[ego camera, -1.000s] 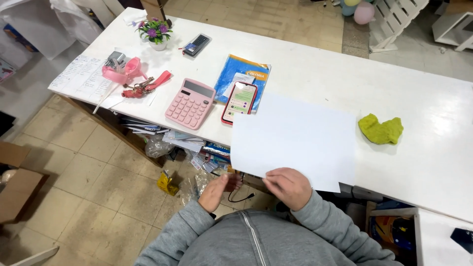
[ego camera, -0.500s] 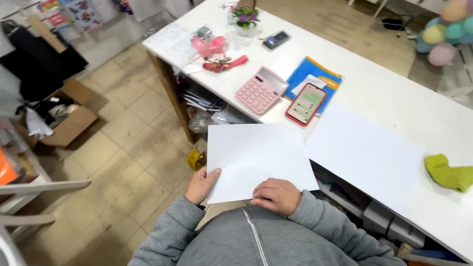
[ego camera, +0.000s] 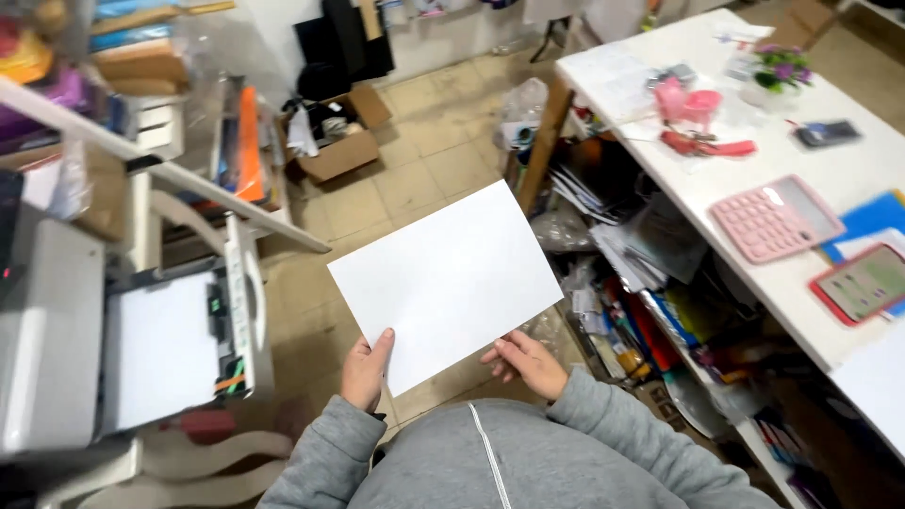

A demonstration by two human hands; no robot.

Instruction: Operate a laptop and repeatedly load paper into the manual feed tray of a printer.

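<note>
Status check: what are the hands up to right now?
Both hands, left and right, hold white sheet by lower edge. Printer tray to left. Nothing between.

White printer with a sheet-loaded paper tray (ego camera: 160, 351) at left, open cardboard box (ego camera: 332, 141) on the tiled floor, long white surface (ego camera: 726, 203) at right bearing pink plastic calculator (ego camera: 775, 218), red-cased smartphone (ego camera: 861, 283), small potted purple flowers (ego camera: 779, 70), cluttered shelves (ego camera: 627, 273) beneath

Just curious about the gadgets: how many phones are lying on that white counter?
2: a red-cased phone at the counter's right edge beside the pink calculator, and a dark phone farther back. Others may be hidden.
</note>
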